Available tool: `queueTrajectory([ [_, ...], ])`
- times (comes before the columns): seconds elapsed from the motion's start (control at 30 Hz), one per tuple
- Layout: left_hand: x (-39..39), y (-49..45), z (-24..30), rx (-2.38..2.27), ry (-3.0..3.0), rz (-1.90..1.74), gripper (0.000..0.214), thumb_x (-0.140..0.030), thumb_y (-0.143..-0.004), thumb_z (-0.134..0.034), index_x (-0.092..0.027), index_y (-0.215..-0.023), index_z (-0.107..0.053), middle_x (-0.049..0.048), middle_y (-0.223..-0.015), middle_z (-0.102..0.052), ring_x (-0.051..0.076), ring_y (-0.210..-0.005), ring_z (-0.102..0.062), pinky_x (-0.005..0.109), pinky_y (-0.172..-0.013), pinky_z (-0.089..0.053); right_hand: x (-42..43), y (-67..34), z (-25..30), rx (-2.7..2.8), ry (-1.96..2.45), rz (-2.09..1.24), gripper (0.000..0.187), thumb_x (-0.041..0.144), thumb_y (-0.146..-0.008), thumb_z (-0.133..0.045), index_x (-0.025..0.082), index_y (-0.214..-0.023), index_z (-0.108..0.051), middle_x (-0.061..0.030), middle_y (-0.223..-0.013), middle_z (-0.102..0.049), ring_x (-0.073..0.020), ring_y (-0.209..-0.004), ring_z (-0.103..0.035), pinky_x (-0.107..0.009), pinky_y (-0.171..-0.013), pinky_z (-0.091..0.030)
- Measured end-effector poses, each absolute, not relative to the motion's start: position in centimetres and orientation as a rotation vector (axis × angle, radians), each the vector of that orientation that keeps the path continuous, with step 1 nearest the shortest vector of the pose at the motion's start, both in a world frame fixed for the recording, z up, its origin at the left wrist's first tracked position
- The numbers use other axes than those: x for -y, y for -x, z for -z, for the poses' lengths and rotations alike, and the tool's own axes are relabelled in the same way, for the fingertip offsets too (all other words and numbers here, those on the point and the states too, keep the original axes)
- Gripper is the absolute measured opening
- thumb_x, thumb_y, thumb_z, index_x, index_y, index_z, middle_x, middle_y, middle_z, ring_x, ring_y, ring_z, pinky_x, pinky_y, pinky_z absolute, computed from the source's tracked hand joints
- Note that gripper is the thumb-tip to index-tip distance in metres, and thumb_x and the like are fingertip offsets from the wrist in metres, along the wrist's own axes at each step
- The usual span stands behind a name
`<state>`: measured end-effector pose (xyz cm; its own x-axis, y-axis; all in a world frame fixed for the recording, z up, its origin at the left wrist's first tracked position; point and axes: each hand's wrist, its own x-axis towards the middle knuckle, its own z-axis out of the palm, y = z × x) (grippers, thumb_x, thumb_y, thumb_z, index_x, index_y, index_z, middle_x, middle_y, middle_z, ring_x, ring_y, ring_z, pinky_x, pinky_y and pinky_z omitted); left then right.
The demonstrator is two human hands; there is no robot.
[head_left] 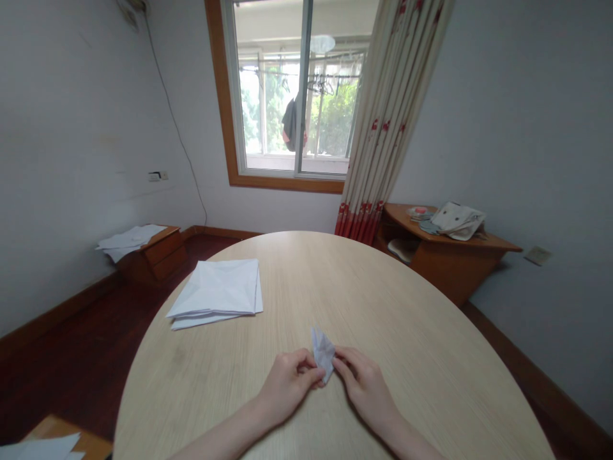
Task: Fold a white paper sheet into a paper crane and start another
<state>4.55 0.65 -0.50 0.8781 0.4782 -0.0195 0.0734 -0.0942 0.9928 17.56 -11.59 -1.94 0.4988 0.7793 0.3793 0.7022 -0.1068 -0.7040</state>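
A small piece of folded white paper (324, 351) with a pointed upper end is held between my two hands, just above the round wooden table (373, 294). My left hand (291, 383) pinches its lower left edge with thumb and fingers. On the other side, my right hand (364, 386) grips the right edge between thumb and forefinger. The lower part of the paper is partly covered by my fingers. Farther back on the left lies a stack of folded white paper sheets (218, 287).
A small wooden cabinet (165, 255) bearing white papers stands at the left wall. Papers (41, 447) lie on a wooden surface at the lower left. A corner desk (440, 268) holds a cloth bag (458, 220) at the right. Behind the table hang curtains (383, 140) beside a window.
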Motion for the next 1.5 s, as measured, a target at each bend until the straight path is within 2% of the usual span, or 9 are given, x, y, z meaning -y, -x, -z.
queueTrajectory([
  [0.33,-0.8,-4.3,0.5,-0.354,-1.693,-0.432,0.020,-0.036,-0.078,-0.062,-0.018,-0.070,-0.058,0.0043,-0.071,-0.072,0.019,-0.067,-0.068,0.026,-0.062,-0.049,11.8,-16.4,0.6,1.304,1.768,0.015,0.031,0.043,-0.094,-0.043,0.021,-0.077,-0.057,-0.0043,-0.070,-0.062,-0.0185,-0.065,-0.060,-0.028,-0.060,-0.049],
  [0.43,-0.9,-4.4,0.5,-0.338,-1.641,-0.443,0.018,-0.034,-0.076,-0.064,-0.016,-0.073,-0.062,0.0036,-0.069,-0.071,0.019,-0.066,-0.067,0.026,-0.062,-0.049,11.8,-16.3,0.1,1.357,1.723,-0.097,0.028,0.040,-0.095,-0.042,0.021,-0.083,-0.059,-0.0042,-0.076,-0.063,-0.0175,-0.068,-0.060,-0.027,-0.063,-0.048],
  [0.63,-1.5,-4.8,0.6,-0.362,-1.570,-0.464,0.020,-0.032,-0.071,-0.069,-0.014,-0.079,-0.068,0.0021,-0.069,-0.068,0.018,-0.065,-0.062,0.025,-0.063,-0.046,12.0,-16.3,-0.5,1.405,1.621,-0.313,0.025,0.035,-0.096,-0.039,0.022,-0.097,-0.061,-0.0057,-0.093,-0.065,-0.0181,-0.087,-0.061,-0.029,-0.079,-0.048],
  [0.9,-1.7,-4.8,0.4,-0.353,-1.601,-0.459,0.018,-0.031,-0.070,-0.070,-0.014,-0.077,-0.069,0.0013,-0.071,-0.065,0.016,-0.067,-0.055,0.025,-0.066,-0.040,12.1,-16.4,0.2,1.347,1.652,-0.410,0.014,0.030,-0.084,-0.060,0.021,-0.094,-0.058,-0.0016,-0.086,-0.061,-0.0151,-0.072,-0.054,-0.026,-0.068,-0.044],
  [1.07,-1.9,-4.8,0.2,-0.310,-1.673,-0.493,0.017,-0.031,-0.072,-0.070,-0.015,-0.074,-0.068,-0.0001,-0.072,-0.057,0.015,-0.068,-0.051,0.025,-0.064,-0.037,12.0,-16.3,0.2,1.327,1.654,-0.444,0.012,0.026,-0.083,-0.060,0.021,-0.094,-0.058,-0.0015,-0.087,-0.061,-0.0152,-0.073,-0.053,-0.027,-0.070,-0.043],
  [1.2,-2.0,-4.6,0.1,-0.273,-1.722,-0.556,0.018,-0.034,-0.076,-0.069,-0.017,-0.077,-0.069,0.0049,-0.093,-0.054,0.019,-0.084,-0.054,0.026,-0.071,-0.040,11.9,-16.5,0.1,1.324,1.629,-0.479,0.013,0.030,-0.086,-0.056,0.020,-0.094,-0.057,-0.0023,-0.087,-0.061,-0.0161,-0.076,-0.055,-0.028,-0.071,-0.043],
  [1.33,-2.0,-4.4,0.0,-0.212,-1.675,-0.599,0.021,-0.038,-0.079,-0.068,-0.017,-0.081,-0.070,0.0104,-0.117,-0.051,0.026,-0.111,-0.049,0.032,-0.090,-0.040,11.9,-16.8,0.2,1.301,1.602,-0.470,0.017,0.035,-0.089,-0.052,0.019,-0.094,-0.058,-0.0033,-0.087,-0.062,-0.0172,-0.078,-0.058,-0.029,-0.073,-0.044],
  [1.4,-1.9,-4.4,0.0,-0.166,-1.631,-0.575,0.022,-0.038,-0.081,-0.067,-0.017,-0.084,-0.070,0.0108,-0.119,-0.054,0.027,-0.114,-0.050,0.034,-0.096,-0.038,11.9,-16.8,0.1,1.287,1.592,-0.470,0.020,0.037,-0.090,-0.051,0.019,-0.095,-0.059,-0.0046,-0.089,-0.064,-0.0182,-0.081,-0.059,-0.030,-0.075,-0.045],
  [1.5,-1.7,-4.5,-0.1,-0.127,-1.538,-0.500,0.023,-0.037,-0.082,-0.067,-0.016,-0.091,-0.069,0.0099,-0.107,-0.064,0.025,-0.101,-0.059,0.035,-0.092,-0.042,11.9,-16.7,0.0,1.243,1.587,-0.474,0.023,0.038,-0.090,-0.051,0.019,-0.098,-0.060,-0.0068,-0.096,-0.066,-0.0197,-0.087,-0.062,-0.031,-0.079,-0.047],
])
